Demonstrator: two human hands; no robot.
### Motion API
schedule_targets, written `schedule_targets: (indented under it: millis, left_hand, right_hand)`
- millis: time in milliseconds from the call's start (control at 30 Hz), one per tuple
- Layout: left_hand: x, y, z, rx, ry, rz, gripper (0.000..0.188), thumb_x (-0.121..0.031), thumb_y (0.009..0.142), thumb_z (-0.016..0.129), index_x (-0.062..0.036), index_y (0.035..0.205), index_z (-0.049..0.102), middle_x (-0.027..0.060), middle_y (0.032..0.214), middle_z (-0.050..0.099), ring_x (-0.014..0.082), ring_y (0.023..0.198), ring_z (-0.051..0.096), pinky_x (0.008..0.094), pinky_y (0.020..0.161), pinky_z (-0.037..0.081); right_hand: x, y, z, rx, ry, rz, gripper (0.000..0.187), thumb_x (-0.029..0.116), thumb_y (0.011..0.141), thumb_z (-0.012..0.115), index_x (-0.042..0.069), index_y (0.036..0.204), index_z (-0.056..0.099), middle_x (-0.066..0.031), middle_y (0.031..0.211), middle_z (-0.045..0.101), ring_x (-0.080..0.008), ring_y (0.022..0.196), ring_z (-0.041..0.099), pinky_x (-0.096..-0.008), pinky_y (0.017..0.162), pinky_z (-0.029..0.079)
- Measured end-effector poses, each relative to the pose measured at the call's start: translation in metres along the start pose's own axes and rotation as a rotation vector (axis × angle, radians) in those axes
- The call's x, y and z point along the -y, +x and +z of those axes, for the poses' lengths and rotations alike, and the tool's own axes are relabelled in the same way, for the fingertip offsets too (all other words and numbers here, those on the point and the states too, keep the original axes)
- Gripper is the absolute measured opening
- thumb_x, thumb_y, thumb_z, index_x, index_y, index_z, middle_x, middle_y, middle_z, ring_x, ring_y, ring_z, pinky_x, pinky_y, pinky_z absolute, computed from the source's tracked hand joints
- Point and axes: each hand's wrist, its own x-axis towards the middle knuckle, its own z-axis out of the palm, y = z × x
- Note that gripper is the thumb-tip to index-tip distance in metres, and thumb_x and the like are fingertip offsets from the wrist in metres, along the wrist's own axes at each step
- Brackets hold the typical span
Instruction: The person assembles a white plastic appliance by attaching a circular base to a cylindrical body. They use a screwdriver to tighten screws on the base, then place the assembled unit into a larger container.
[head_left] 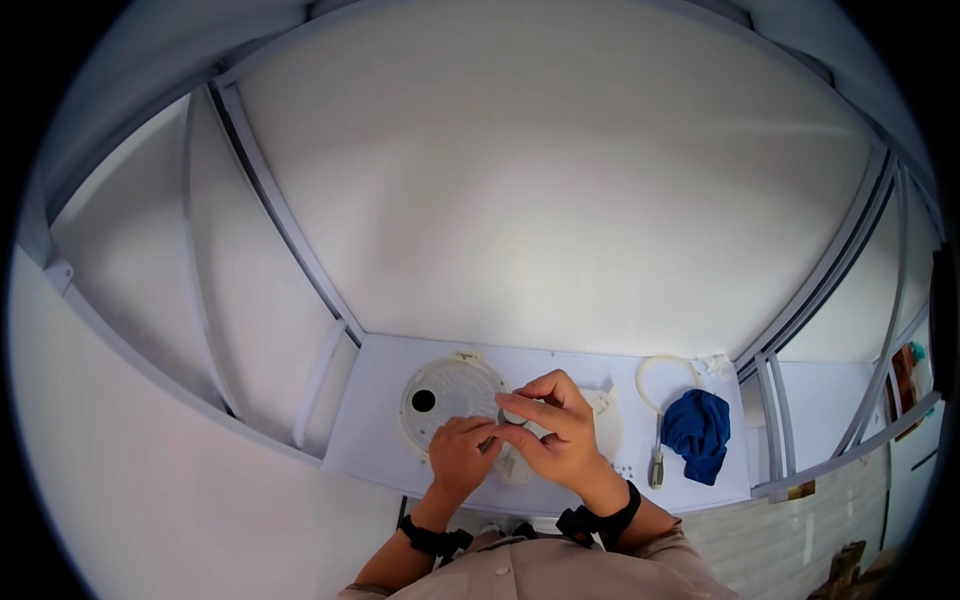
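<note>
Pinches rounded grey part (506, 416) in right hand (560, 434) above flat white tabletop (362, 440), roomy toward left edge. Cannot tell grip of left hand (461, 458).

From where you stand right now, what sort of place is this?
Probably a small bench-work booth: a white table with a framed pale panel rising behind it, and on it a round pale part and what looks like a screwdriver.
</note>
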Motion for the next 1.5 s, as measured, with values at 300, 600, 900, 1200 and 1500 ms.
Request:
schedule_targets:
  millis: [300,600,900,1200,1500]
  left_hand:
    - [0.000,-0.002,0.003,-0.034,-0.027,0.010,0.011,-0.024,0.083,0.085,-0.0164,0.091,0.081,-0.0038,0.097,0.078,0.0243,0.090,0.072,0.0413,0.076,0.055]
    - [-0.006,0.000,-0.003,-0.052,-0.035,0.006,0.012,-0.022,0.083,0.084,-0.0170,0.094,0.082,-0.0063,0.099,0.078,0.0222,0.091,0.072,0.0400,0.077,0.055]
    - [-0.006,0.001,-0.004,-0.026,-0.027,-0.010,0.012,-0.018,0.083,0.082,-0.0161,0.095,0.080,-0.0043,0.099,0.079,0.0243,0.092,0.072,0.0410,0.076,0.054]
    - [-0.009,0.013,-0.011,0.081,-0.031,-0.032,0.011,-0.018,0.083,0.081,-0.0127,0.089,0.073,0.0012,0.089,0.074,0.0282,0.082,0.070,0.0434,0.071,0.052]
    - [-0.007,0.012,-0.017,0.083,-0.002,-0.028,0.011,-0.015,0.084,0.080,-0.0097,0.092,0.073,0.0058,0.093,0.074,0.0321,0.086,0.070,0.0464,0.078,0.053]
  right_hand:
    - [0.016,0.022,0.003,-0.017,0.011,-0.052,0.047,-0.003,0.088,0.076,0.002,0.135,0.072,-0.0186,0.125,0.070,-0.0321,0.109,0.072,-0.0365,0.086,0.060]
    - [0.013,0.018,-0.007,-0.053,-0.025,0.087,0.045,-0.003,0.087,0.080,-0.001,0.131,0.073,-0.0192,0.123,0.070,-0.0323,0.108,0.072,-0.0381,0.100,0.056]
    - [0.011,0.023,-0.002,-0.020,-0.145,-0.102,0.050,-0.001,0.092,0.076,-0.001,0.141,0.067,-0.0229,0.133,0.068,-0.0353,0.108,0.072,-0.0412,0.087,0.060]
    - [0.003,0.018,-0.002,-0.007,-0.051,-0.068,0.075,-0.008,0.090,0.074,0.002,0.159,0.048,-0.0225,0.133,0.071,-0.0345,0.117,0.072,-0.0407,0.100,0.057]
    - [-0.007,0.012,-0.017,-0.256,-0.014,-0.017,0.058,-0.004,0.095,0.068,-0.003,0.151,0.053,-0.0245,0.139,0.067,-0.0379,0.122,0.069,-0.0424,0.104,0.055]
